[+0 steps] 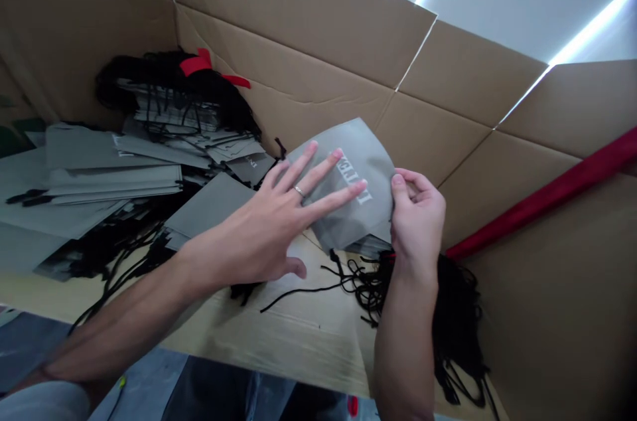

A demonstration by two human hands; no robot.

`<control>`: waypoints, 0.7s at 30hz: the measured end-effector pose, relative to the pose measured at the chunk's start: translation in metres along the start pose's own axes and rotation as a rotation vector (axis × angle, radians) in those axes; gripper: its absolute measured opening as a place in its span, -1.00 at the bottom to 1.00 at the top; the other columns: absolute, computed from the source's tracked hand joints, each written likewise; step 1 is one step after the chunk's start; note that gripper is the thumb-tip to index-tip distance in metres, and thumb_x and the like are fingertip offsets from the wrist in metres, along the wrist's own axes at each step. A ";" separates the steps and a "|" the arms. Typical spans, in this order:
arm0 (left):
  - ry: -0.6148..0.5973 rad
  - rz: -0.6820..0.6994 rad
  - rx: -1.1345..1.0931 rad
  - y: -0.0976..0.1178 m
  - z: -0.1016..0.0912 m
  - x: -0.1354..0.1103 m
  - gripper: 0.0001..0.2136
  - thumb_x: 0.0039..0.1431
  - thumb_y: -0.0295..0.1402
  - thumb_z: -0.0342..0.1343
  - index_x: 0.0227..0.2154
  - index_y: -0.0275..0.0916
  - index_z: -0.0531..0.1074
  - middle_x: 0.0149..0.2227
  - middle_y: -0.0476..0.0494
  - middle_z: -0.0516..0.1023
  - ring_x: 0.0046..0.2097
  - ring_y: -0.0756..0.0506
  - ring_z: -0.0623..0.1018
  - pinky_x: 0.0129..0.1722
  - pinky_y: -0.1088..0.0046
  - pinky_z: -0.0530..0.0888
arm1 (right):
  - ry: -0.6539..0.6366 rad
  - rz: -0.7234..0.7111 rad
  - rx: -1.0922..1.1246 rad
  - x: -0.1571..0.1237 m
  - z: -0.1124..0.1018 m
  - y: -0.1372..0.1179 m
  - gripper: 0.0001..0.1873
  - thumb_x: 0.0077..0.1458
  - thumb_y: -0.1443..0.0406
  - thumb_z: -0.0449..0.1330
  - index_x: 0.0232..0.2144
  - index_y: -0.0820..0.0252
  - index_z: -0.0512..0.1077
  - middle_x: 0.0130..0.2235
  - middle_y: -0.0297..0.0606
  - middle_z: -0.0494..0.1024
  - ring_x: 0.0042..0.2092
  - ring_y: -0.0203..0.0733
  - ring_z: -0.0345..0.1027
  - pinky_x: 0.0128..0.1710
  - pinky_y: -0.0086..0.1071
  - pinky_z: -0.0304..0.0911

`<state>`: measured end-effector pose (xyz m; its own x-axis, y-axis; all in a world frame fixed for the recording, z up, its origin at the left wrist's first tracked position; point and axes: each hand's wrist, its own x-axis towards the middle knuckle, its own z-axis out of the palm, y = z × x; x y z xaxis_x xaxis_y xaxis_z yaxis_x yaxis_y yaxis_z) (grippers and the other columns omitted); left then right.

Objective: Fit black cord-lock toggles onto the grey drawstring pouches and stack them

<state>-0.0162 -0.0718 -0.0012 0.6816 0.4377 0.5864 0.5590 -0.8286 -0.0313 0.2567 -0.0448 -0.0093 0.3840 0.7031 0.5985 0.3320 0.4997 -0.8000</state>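
Note:
A grey drawstring pouch (pixel 358 142) with white lettering is tilted up in the middle, its black cord hanging below. The spread fingers of my left hand (pixel 271 222), a ring on one of them, lie flat across its printed face. Between thumb and curled fingers, my right hand (pixel 418 212) pinches the pouch's right edge. Part of the lettering is covered by my left fingers. Under the pouch's lower edge, more grey pouches (pixel 371 245) show in part, beside a tangle of black cords (pixel 365 291).
Grey pouches (pixel 114 178) with black cords are heaped at the left. Behind them stands a bundle of pouches with a red strip (pixel 196 62). Cardboard walls (pixel 298 22) enclose the wooden table (pixel 279 335). A dark red band (pixel 537 195) slants along the right wall.

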 end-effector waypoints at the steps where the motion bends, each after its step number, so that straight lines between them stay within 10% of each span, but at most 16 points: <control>1: 0.026 0.067 0.037 0.000 0.002 0.002 0.53 -0.22 -0.27 0.81 0.70 0.08 -0.11 0.76 -0.43 -0.26 0.72 -0.76 -0.18 0.55 -0.71 0.15 | 0.002 0.070 0.073 0.002 -0.006 0.002 -0.60 0.30 -0.05 0.42 -0.05 0.11 0.61 -0.21 -0.19 0.79 -0.28 -0.10 0.64 -0.29 -0.26 0.52; 4: 0.207 0.287 0.077 -0.003 0.010 0.011 -0.14 0.28 -0.49 0.49 0.55 -0.01 0.27 0.69 -0.43 0.14 0.69 -0.59 0.16 0.59 -0.58 0.19 | -0.040 0.163 0.111 0.006 -0.013 0.009 -0.54 0.21 -0.09 0.49 -0.09 0.11 0.62 -0.29 -0.26 0.75 -0.36 -0.14 0.57 -0.37 -0.29 0.49; 8: 0.310 0.252 -0.230 -0.006 0.007 0.016 -0.74 0.53 -0.59 0.06 0.09 -0.22 0.56 0.11 -0.25 0.73 0.19 -0.18 0.71 0.31 0.21 0.64 | -0.134 0.217 0.078 0.002 -0.004 0.010 -0.62 0.14 -0.01 0.56 -0.22 0.13 0.65 -0.44 -0.37 0.64 -0.50 -0.25 0.38 -0.55 -0.40 0.28; 11: 0.113 0.188 -0.376 -0.009 0.000 0.009 -0.63 0.43 -0.50 0.16 0.24 -0.22 0.51 0.25 -0.31 0.67 0.29 -0.23 0.66 0.30 0.22 0.67 | -0.166 0.269 0.093 -0.003 0.004 0.009 -0.64 0.15 0.00 0.55 -0.25 0.11 0.62 -0.54 -0.46 0.52 -0.60 -0.32 0.21 -0.67 -0.44 0.07; 16: -0.037 0.259 -0.018 -0.013 0.019 0.005 0.29 0.01 -0.44 0.60 0.70 0.07 -0.07 0.76 -0.37 -0.22 0.73 -0.72 -0.10 0.53 -0.63 0.26 | -0.235 0.350 0.203 -0.005 0.009 0.007 -0.57 0.20 -0.10 0.47 -0.13 0.06 0.59 -0.45 -0.42 0.57 -0.56 -0.27 0.29 -0.63 -0.39 0.25; 21: 0.300 0.367 0.103 -0.014 0.046 0.017 -0.39 0.46 -0.52 0.24 0.50 -0.16 0.33 0.58 -0.49 0.36 0.57 -0.47 0.42 0.46 -0.24 0.52 | -0.349 0.397 0.244 -0.007 0.012 0.004 -0.59 0.19 -0.08 0.45 -0.17 0.07 0.56 -0.42 -0.43 0.51 -0.57 -0.32 0.17 -0.66 -0.38 0.15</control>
<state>0.0092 -0.0368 -0.0277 0.6850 -0.0093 0.7284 0.3616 -0.8637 -0.3511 0.2453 -0.0422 -0.0174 0.1184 0.9648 0.2346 -0.0040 0.2367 -0.9716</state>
